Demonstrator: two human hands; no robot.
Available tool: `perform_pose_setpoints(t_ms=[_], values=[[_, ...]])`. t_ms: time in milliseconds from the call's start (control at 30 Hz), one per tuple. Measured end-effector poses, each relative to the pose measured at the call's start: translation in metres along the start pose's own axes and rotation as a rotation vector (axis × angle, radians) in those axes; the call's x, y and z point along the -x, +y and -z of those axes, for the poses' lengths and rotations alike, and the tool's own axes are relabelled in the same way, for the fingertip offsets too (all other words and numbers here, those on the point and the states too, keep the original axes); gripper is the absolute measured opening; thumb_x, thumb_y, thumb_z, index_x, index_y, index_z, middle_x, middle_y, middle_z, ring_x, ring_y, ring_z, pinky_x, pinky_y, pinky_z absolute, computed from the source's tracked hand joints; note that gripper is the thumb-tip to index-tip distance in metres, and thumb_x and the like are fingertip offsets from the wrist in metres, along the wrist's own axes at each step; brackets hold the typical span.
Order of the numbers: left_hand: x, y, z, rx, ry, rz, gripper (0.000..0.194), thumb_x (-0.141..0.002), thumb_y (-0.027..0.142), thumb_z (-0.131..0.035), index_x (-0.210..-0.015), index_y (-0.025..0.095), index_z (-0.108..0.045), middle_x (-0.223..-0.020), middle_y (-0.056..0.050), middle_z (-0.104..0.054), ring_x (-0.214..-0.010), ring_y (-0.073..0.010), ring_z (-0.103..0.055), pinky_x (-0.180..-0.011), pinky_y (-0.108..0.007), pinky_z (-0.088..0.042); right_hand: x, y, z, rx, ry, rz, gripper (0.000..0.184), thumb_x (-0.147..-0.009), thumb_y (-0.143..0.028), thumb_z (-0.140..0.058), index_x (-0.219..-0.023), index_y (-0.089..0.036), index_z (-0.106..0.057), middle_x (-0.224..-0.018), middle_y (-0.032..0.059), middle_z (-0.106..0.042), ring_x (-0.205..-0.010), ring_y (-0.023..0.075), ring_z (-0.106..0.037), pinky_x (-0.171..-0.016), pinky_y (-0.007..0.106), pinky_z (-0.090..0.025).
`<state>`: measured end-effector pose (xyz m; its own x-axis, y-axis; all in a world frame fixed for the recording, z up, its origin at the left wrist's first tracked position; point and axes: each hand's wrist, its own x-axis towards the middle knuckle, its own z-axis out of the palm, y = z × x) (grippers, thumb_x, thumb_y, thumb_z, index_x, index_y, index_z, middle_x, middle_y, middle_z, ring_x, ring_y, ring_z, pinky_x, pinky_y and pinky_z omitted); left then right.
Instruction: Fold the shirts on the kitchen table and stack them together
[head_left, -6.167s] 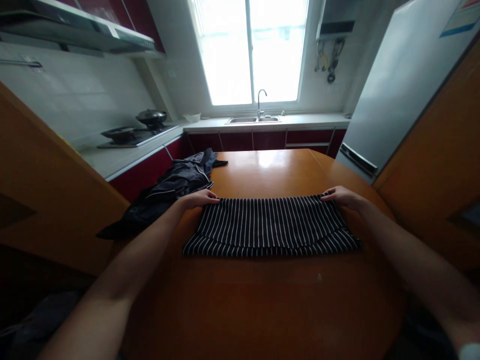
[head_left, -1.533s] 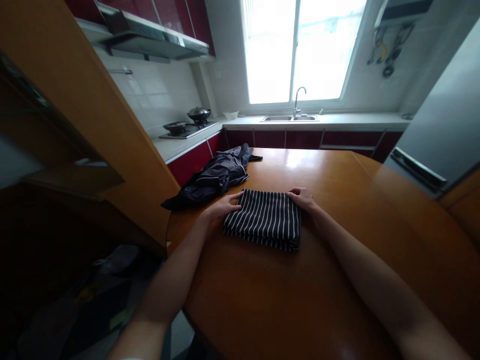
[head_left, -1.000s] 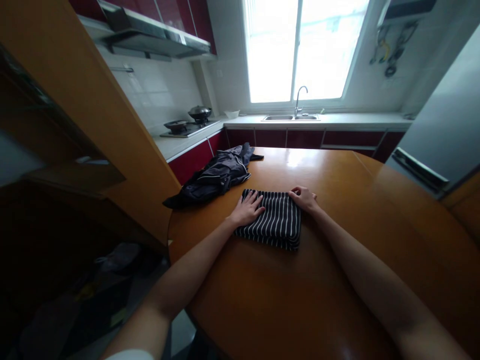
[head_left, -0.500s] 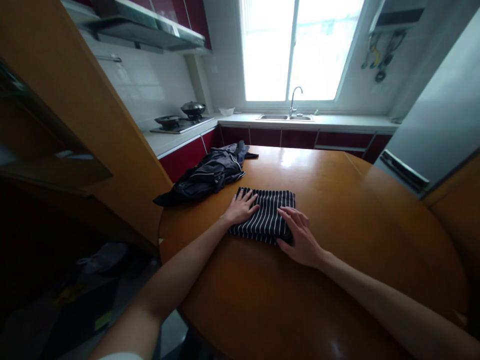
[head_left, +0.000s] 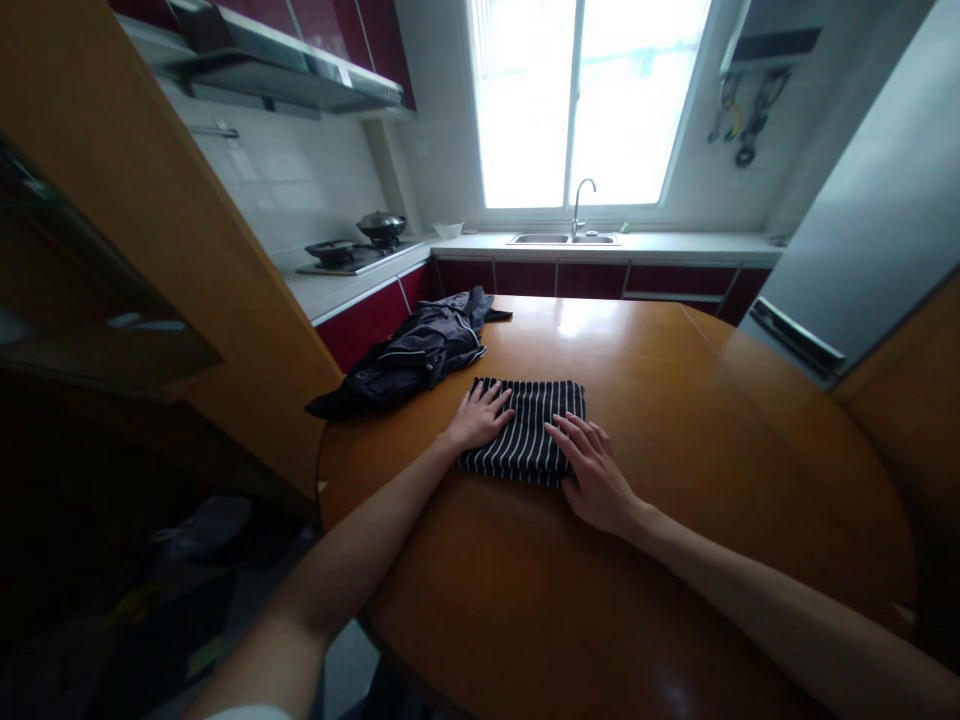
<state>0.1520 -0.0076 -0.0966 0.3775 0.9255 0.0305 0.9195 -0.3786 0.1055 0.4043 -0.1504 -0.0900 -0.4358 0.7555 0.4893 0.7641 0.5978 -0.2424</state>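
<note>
Garment (head_left: 431,345), dark and crumpled, at the left edge of the bench (head_left: 675,400), apparently set aside for working room. Left hand (head_left: 478,418), spread flat, gripping nothing, presumably steadying what lies beneath. Striped cloth (head_left: 530,430), folded, flat on the bench (stripes running near to far). Right hand (head_left: 592,475), fingers parted, loosely bent over the cloth's right edge, no closed grip, perhaps squaring that side.

Black cloth (head_left: 531,440), white stripes

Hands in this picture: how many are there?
2: the left hand lies on the left side of the folded striped cloth; the right hand is at its right side.
</note>
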Motion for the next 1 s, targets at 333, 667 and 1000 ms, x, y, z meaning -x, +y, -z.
perform_pose_setpoints(t_ms=[333, 667, 1000], values=[[0.004, 0.007, 0.008, -0.016, -0.015, 0.008, 0.066, -0.102, 0.061, -0.027, -0.159, 0.028, -0.032, -0.168, -0.003, -0.021, -0.154, -0.0366, -0.014, -0.122, -0.056, -0.016, -0.019, -0.012, -0.010, 0.059, 0.041, -0.094, 0.081, -0.073, -0.013, -0.060, -0.151, -0.021, -0.042, -0.156, 0.0115, -0.042, -0.148, 0.0304, -0.026, -0.121, 0.052, -0.016], [-0.001, 0.003, 0.002, 0.001, -0.004, 0.005, 0.067, -0.101, 0.062, -0.027, -0.159, 0.029, -0.031, -0.168, -0.003, -0.020, -0.154, -0.0373, -0.014, -0.122, -0.056, -0.015, -0.026, -0.006, -0.011, 0.080, 0.179, -0.172, 0.089, -0.069, -0.007, -0.058, -0.152, -0.028, -0.037, -0.149, 0.0104, -0.048, -0.142, 0.0328, -0.034, -0.121, 0.057, -0.011], [0.001, 0.003, 0.003, 0.005, -0.002, 0.001, 0.065, -0.102, 0.062, -0.027, -0.159, 0.030, -0.031, -0.168, -0.002, -0.020, -0.154, -0.0360, -0.014, -0.122, -0.057, -0.015, -0.006, -0.007, -0.001, -0.010, 0.128, -0.098, 0.076, -0.069, -0.004, -0.052, -0.142, -0.025, -0.052, -0.153, 0.0090, -0.044, -0.146, 0.0295, -0.030, -0.121, 0.057, -0.018]])
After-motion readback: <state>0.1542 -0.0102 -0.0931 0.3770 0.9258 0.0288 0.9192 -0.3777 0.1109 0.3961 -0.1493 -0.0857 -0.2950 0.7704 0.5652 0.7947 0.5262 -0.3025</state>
